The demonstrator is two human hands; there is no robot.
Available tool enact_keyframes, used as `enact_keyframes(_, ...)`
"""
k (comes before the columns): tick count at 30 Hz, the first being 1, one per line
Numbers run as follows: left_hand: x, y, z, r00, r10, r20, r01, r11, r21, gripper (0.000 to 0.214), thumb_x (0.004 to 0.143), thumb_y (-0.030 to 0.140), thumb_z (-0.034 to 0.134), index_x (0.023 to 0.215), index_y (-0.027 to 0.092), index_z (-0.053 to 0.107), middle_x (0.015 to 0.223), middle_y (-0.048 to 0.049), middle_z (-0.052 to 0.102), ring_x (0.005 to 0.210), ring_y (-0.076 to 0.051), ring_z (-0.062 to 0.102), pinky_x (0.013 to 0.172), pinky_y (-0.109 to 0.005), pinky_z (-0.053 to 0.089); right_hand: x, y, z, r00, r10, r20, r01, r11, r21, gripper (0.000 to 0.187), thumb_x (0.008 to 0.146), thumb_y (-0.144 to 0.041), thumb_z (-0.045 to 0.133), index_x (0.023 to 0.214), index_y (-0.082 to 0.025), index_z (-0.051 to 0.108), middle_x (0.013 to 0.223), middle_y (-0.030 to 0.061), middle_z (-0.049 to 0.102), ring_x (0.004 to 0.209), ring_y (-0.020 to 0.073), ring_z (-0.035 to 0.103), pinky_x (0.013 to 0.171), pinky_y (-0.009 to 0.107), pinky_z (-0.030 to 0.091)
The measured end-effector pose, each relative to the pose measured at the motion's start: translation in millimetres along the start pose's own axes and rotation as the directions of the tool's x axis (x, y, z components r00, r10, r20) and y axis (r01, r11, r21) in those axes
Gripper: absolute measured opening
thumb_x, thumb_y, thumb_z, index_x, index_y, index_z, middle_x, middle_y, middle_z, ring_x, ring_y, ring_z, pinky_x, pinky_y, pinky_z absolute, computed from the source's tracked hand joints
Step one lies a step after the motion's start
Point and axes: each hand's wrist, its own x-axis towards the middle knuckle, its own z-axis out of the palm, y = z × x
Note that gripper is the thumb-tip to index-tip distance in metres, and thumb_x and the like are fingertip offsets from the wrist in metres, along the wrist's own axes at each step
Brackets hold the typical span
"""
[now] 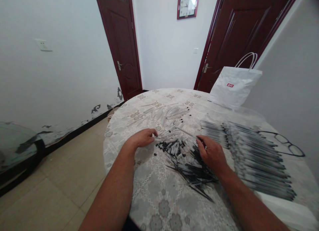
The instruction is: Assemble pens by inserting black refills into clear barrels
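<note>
- Left hand (143,138) is palm down on the round table (159,197), forearm stretched straight out from the body, fingers curled loosely with the tips touching the clear pen tubes (163,116) just ahead of it. Can't tell if it's actually pinching one.
- Right hand (211,154) lies flat-ish, palm down, wrist angled inward, fingertips pinched on a thin dark refill at the pile's far edge.
- Heap of black pen parts (189,164) sits between both hands, partly under the right one.
- Rows of finished pens (254,154) lie just right of the right hand.
- Glasses (286,143) and a white paper bag (233,86) sit farther out that side.
</note>
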Motion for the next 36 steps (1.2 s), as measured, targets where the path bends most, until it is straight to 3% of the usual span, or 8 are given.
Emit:
enact_keyframes(4,-3,11,-1.0,0.996,0.004,-0.084,-0.023,0.974,-0.224,0.027,0.079,0.026,0.055,0.103,0.018,0.067,0.077,-0.0018,0.063,0.073,-0.017,0.058,0.07,-0.027,0.043,-1,-5,0,0.999,-0.039,0.011,0.038,0.998,0.05,0.025,0.097,-0.032,0.048,0.11,-0.017,0.064,0.1,0.01,0.072,0.088,0.0227,0.068,0.08,0.035,0.052)
enact_keyframes(7,-3,22,1.4,0.992,-0.062,-0.106,-0.005,0.842,-0.539,0.033,0.08,0.03,0.057,0.11,0.015,0.064,0.079,-0.0027,0.065,0.073,-0.017,0.061,0.072,-0.029,0.047,-2,-11,1,0.998,-0.066,0.016,0.064,0.994,0.088,0.023,0.097,-0.03,0.048,0.11,-0.017,0.063,0.099,0.0096,0.072,0.088,0.0211,0.068,0.08,0.033,0.052)
enact_keyframes(9,-3,28,3.1,0.992,-0.071,-0.103,-0.009,0.781,-0.624,0.037,0.079,0.031,0.061,0.112,0.014,0.066,0.079,-0.0027,0.066,0.071,-0.016,0.061,0.071,-0.029,0.047,-2,-13,1,0.997,-0.072,0.014,0.07,0.993,0.098,0.022,0.097,-0.029,0.049,0.11,-0.017,0.063,0.099,0.0094,0.071,0.088,0.0206,0.067,0.081,0.032,0.052)
enact_keyframes(13,-1,32,11.3,0.992,-0.043,-0.118,-0.043,0.77,-0.636,0.037,0.077,0.032,0.067,0.11,0.016,0.071,0.081,-0.0022,0.067,0.067,-0.013,0.057,0.07,-0.028,0.045,-2,-15,1,0.997,-0.077,0.028,0.074,0.993,0.092,0.022,0.097,-0.028,0.048,0.109,-0.017,0.063,0.098,0.0086,0.071,0.086,0.0201,0.067,0.081,0.032,0.051)
enact_keyframes(17,3,30,27.8,0.99,-0.029,-0.138,-0.087,0.644,-0.76,0.036,0.073,0.03,0.074,0.105,0.016,0.068,0.087,-0.003,0.066,0.069,-0.012,0.058,0.067,-0.026,0.046,-2,-14,1,0.996,-0.074,0.043,0.07,0.994,0.088,0.022,0.098,-0.028,0.047,0.109,-0.017,0.063,0.097,0.0082,0.07,0.086,0.02,0.067,0.08,0.031,0.051)
enact_keyframes(21,6,29,41.0,0.986,-0.053,-0.161,-0.099,0.589,-0.802,0.029,0.074,0.03,0.074,0.098,0.015,0.068,0.079,0.0,0.062,0.063,-0.01,0.058,0.064,-0.024,0.045,-3,-14,2,0.994,-0.089,0.068,0.083,0.993,0.08,0.022,0.097,-0.029,0.048,0.108,-0.018,0.064,0.095,0.0079,0.071,0.083,0.0197,0.066,0.078,0.031,0.05)
enact_keyframes(31,10,36,47.7,0.98,-0.127,-0.156,-0.105,0.34,-0.934,0.035,0.075,0.034,0.077,0.103,0.014,0.071,0.078,-0.0009,0.059,0.069,-0.011,0.06,0.083,-0.036,0.054,-2,-16,-2,0.994,-0.073,0.084,0.065,0.994,0.085,0.022,0.097,-0.028,0.048,0.109,-0.018,0.063,0.097,0.0086,0.071,0.087,0.0205,0.066,0.081,0.031,0.05)
enact_keyframes(36,11,36,49.5,0.983,-0.101,-0.151,-0.108,0.342,-0.934,0.036,0.076,0.034,0.076,0.104,0.013,0.072,0.073,0.0,0.056,0.069,-0.01,0.058,0.086,-0.037,0.055,-1,-17,-3,0.992,-0.094,0.083,0.089,0.994,0.065,0.022,0.097,-0.029,0.048,0.107,-0.018,0.064,0.094,0.0077,0.071,0.083,0.0197,0.067,0.078,0.03,0.05)
